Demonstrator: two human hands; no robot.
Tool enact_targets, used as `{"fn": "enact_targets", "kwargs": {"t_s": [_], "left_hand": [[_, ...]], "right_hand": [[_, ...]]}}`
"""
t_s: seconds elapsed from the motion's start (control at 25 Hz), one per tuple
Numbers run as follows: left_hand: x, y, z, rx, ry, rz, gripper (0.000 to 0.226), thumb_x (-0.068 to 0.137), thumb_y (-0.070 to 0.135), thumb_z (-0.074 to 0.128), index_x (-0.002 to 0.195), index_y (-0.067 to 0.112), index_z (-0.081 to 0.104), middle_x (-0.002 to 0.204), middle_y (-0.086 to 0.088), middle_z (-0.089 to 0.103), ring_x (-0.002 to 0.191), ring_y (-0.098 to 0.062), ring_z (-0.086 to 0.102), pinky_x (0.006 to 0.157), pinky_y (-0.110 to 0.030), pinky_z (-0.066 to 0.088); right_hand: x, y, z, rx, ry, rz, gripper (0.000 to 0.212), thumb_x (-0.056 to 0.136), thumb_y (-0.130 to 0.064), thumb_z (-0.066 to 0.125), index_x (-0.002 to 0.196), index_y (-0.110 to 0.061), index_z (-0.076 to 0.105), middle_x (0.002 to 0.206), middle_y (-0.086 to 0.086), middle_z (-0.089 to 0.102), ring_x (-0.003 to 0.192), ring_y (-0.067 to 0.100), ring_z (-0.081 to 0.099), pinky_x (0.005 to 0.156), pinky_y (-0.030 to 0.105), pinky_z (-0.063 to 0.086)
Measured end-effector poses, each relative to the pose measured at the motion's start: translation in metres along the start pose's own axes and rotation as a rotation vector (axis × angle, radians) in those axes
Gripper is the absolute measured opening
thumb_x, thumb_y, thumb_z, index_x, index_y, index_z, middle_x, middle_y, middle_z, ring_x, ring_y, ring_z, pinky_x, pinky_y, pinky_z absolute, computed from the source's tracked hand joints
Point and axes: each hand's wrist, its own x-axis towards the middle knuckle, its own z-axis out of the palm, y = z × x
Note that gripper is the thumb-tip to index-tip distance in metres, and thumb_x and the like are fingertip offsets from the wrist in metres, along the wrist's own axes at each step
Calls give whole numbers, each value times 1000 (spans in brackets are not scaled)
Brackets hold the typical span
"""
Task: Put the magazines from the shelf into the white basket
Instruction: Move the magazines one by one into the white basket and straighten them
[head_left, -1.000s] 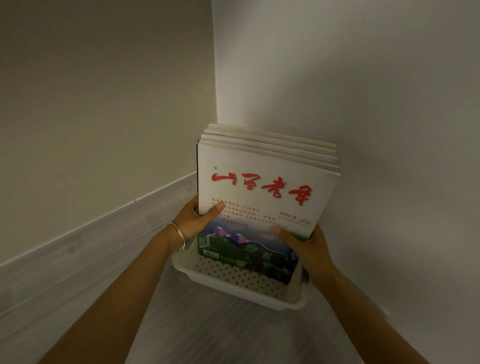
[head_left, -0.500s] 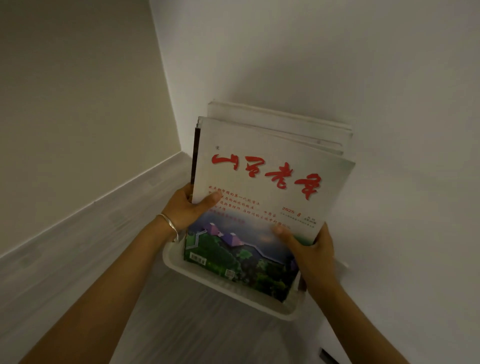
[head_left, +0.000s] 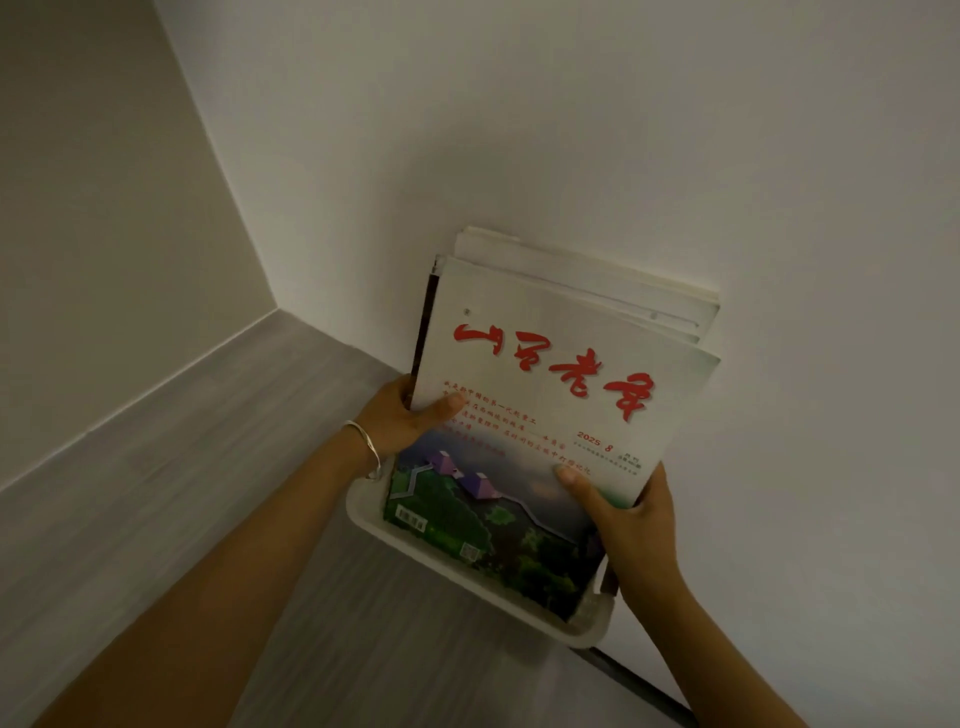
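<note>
A stack of magazines (head_left: 550, 395) stands upright in the white basket (head_left: 457, 569), leaning back against the white wall. The front cover is white with red characters and a green hillside picture. My left hand (head_left: 402, 421), a silver bangle on its wrist, grips the stack's left edge with the thumb across the cover. My right hand (head_left: 621, 512) holds the lower right edge, thumb on the cover. The basket's rim shows below the magazines; its inside is hidden.
The basket sits on a grey wood-grain surface (head_left: 218, 509) in a corner. A beige wall (head_left: 104, 234) runs along the left and a white wall (head_left: 623, 130) rises right behind the magazines.
The view has swung left and down, so the stack sits further right in frame. The magazines lean further back against the wall. Both hands keep their grip on the stack.
</note>
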Motion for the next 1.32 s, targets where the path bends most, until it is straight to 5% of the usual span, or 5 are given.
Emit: {"fn": "enact_targets", "kwargs": {"t_s": [0.4, 0.68, 0.92, 1.16, 1.32], "left_hand": [[1, 4, 8, 7, -4, 34, 40, 81, 33, 61, 117, 16, 52, 124, -12, 59, 108, -26, 57, 83, -36, 49], [1, 7, 7, -71, -5, 143, 26, 75, 30, 67, 98, 32, 54, 100, 9, 60, 85, -4, 59, 55, -10, 51], [17, 14, 12, -10, -54, 132, 50, 81, 31, 61, 126, 15, 47, 124, -6, 58, 103, -12, 54, 70, -13, 50], [9, -8, 0, 71, -77, 94, 62, 78, 44, 59, 133, 25, 37, 135, -2, 49, 116, -12, 47, 84, -22, 45], [-7, -33, -6, 161, -120, -6, 79, 68, 61, 54, 137, 30, 31, 138, -1, 47, 120, -19, 49, 92, -30, 47]], "right_hand": [[21, 13, -7, -78, -50, -40, 69, 67, -12, 77, 127, -10, 42, 121, 6, 60, 104, 14, 61, 74, 24, 58], [19, 14, -12, -151, 23, -139, 77, 56, -33, 77, 121, -4, 47, 110, 3, 62, 98, 12, 62, 66, 12, 55], [31, 7, -13, -132, -8, -136, 80, 57, -33, 77, 125, -6, 45, 114, 1, 61, 101, 3, 60, 67, 11, 54], [21, 14, -8, -106, -21, -87, 77, 58, -33, 75, 123, -10, 40, 120, 5, 57, 109, 17, 58, 74, 23, 57], [8, 22, -4, -85, 46, -29, 79, 57, -36, 76, 123, -21, 35, 119, 1, 51, 108, 11, 53, 78, 26, 54]]}}
